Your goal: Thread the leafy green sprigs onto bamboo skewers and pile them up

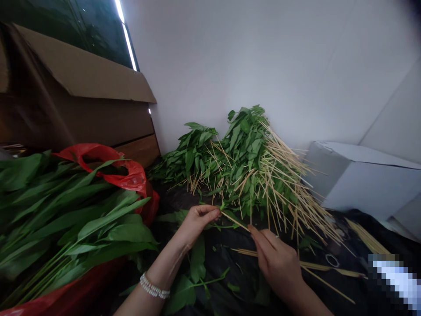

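Skewer (235, 220), a thin pale bamboo stick, sits at lower centre of the frame, its near end pinched between the fingertips of the right hand (278, 261). Left hand (197, 221) is closed on a soft green leaf (223, 206) at the stick's tip. Behind, at centre, a heap of skewered greens (250, 166) bristles with sticks; a glossy red plastic bag (131, 175) lies at left.

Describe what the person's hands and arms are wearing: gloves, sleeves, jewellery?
No gloves: the left hand and right hand are both bare. A white beaded bracelet, pearl-like and seemingly double-stranded, circles the left wrist. No sleeve shows on either forearm as far as the frame reaches. No watch is visible.
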A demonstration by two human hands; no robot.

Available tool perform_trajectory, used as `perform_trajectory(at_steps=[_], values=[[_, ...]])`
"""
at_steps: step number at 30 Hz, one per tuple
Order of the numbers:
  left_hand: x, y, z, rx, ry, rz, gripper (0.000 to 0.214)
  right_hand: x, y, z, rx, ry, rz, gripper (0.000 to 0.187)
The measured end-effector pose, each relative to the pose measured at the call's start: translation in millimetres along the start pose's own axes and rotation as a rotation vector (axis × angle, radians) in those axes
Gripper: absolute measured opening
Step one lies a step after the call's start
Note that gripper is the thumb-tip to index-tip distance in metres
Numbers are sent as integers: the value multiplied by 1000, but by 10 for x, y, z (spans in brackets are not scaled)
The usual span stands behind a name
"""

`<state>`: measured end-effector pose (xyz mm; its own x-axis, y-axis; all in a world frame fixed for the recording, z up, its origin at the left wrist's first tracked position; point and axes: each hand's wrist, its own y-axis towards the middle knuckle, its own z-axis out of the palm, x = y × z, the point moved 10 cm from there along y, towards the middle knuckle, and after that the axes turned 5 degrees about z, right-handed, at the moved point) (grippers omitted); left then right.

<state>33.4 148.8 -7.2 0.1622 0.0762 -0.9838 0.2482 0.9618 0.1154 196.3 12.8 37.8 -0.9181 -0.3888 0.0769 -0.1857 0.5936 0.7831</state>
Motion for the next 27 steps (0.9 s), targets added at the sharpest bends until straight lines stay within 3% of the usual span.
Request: perform_trajectory(at_steps=[11,16,19,21,24,27], values=[[121,-29,104,20,-19,-56,32,92,38,-2,11,-60,-14,33],[127,-126,434,262,17,-51,27,155,49,36,23,-49,-29,35],[11,-168,495,367,42,-2,30,115,63,17,12,7,2,31],[-58,-142,419,345,50,19,33,37,70,-22,-11,58,47,27],[-72,-47,215,196,76,45,32,-67,69,-81,-44,103,100,24],[21,8,169,146,230,88,28,-1,66,-121,-49,144,49,22]])
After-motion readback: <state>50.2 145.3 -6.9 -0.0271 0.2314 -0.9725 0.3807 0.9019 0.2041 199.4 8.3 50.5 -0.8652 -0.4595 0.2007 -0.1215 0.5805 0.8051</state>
